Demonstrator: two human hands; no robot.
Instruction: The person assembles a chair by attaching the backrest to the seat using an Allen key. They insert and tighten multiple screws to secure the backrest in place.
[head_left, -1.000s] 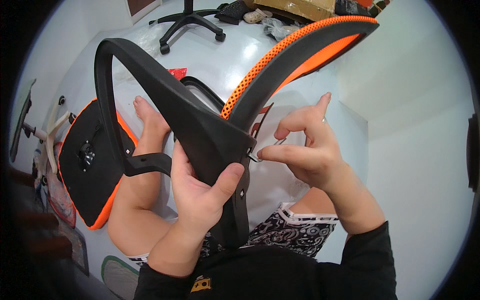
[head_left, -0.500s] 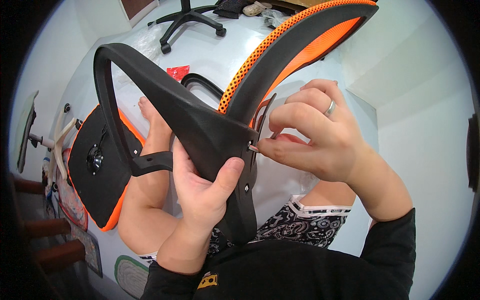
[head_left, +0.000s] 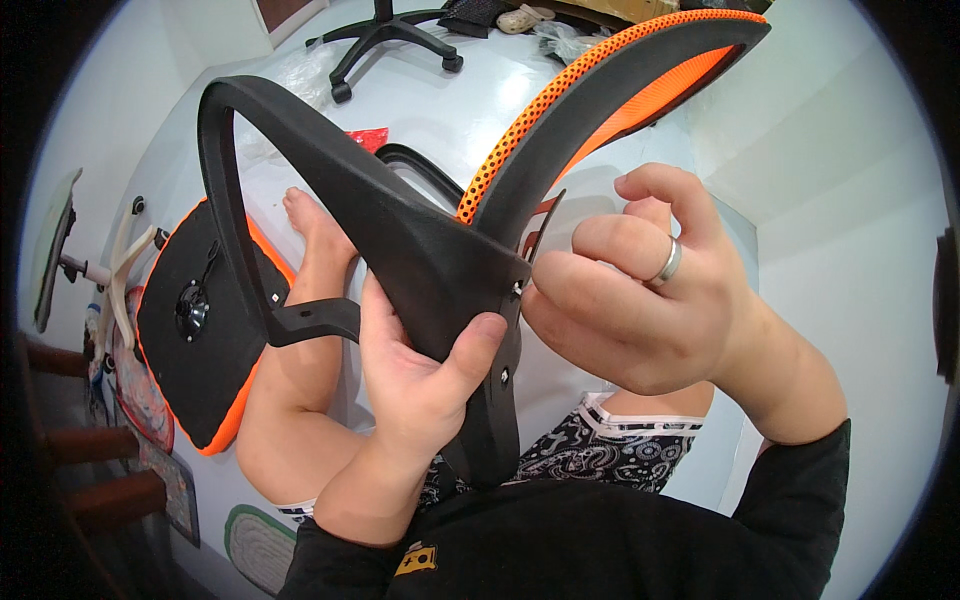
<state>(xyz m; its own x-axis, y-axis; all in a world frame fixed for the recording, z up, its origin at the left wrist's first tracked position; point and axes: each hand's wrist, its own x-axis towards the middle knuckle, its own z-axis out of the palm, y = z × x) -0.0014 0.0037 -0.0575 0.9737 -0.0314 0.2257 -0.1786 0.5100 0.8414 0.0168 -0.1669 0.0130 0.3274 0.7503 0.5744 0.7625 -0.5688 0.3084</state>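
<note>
My left hand (head_left: pixel 425 385) wraps the wide base of a black plastic armrest (head_left: pixel 400 225), thumb on the near side. The armrest's loop rises to the left. It lies against the lower end of an orange mesh chair backrest (head_left: pixel 545 130) with a black frame. My right hand (head_left: pixel 640 290) is closed beside a bolt hole (head_left: pixel 518 288) at the armrest's right edge, fingers pinched on a thin metal hex key, now almost wholly hidden by them. Lower on that edge is a second hole (head_left: pixel 505 376) with bright metal in it. A dark slotted bracket (head_left: pixel 545 225) shows behind the joint.
An orange-edged black seat cushion (head_left: pixel 215 340) lies underside up at the left. A black wheeled chair base (head_left: pixel 390 45) stands at the back, near clear plastic wrap and a red packet (head_left: pixel 368 138). Another black armrest loop (head_left: pixel 425 165) shows behind. A white wall rises at the right.
My right hand has turned at the upper bolt hole, its fingers curling over so the metal key no longer shows. The armrest and backrest have shifted slightly right in view, my left hand with them.
</note>
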